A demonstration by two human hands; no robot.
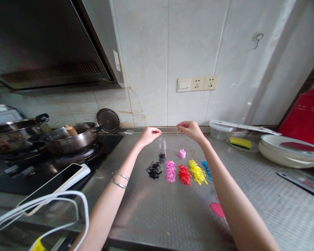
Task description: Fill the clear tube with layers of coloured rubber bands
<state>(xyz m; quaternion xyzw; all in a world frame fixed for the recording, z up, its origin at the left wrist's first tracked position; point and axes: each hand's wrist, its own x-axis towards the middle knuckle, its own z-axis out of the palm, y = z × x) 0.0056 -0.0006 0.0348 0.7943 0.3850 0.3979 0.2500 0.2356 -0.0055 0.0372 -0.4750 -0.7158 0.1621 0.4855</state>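
Note:
My left hand (149,136) is held just above and left of a clear upright bottle (162,144), its thumb and fingers pinched together. Dark bits lie at the bottom of the bottle. My right hand (189,129) is raised to the right of the bottle, above a small pink cap (182,153), its fingertips also pressed together. Anything between the fingers of either hand is too small to make out. Nearer to me lie small heaps of thin band-like pieces: black (154,170), pink (170,171), red (184,175), yellow (197,171) and blue (207,170), the last partly hidden by my right forearm.
Two metal pans (70,139) stand on the stove at left. A phone (52,188) and white cable (86,209) are at lower left. Bowls (288,153), a yellow sponge (240,143) and a knife-like blade (300,183) lie at right. A pink-red item (217,209) is beside my right forearm.

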